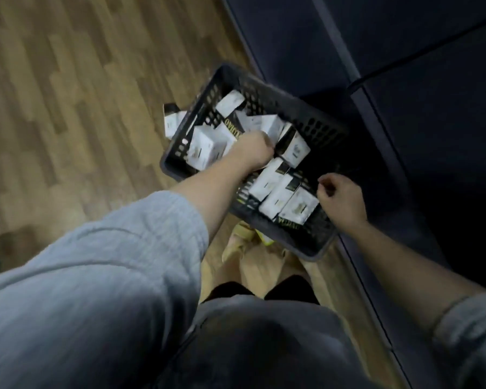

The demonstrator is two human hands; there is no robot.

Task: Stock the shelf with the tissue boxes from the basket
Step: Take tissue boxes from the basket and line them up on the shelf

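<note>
Fingers of the left hand (254,148) are curled down among the tissue boxes (288,196) in the middle of the basket (317,127); whether they have closed on a box cannot be told, since the knuckles hide the tips. The right hand (341,196) hovers over the basket's near right corner with fingers loosely curled, holding nothing.

This looks like the picking step: a box is being chosen, not yet lifted. The next move calls for a firm pinch across one box's narrow faces, a lift clear of its neighbours, then a turn toward the dark shelf unit (404,80) just right of the basket.

The boxes are small white cardboard cuboids with black-and-gold bands, smooth-faced, lying jumbled at many tilts. One stray box (172,120) lies outside, against the basket's far left wall. The basket is dark rigid plastic with perforated walls and sits on a wood-grain plank floor (68,94). Grey knit sleeves (110,262) are pushed up the forearms.
</note>
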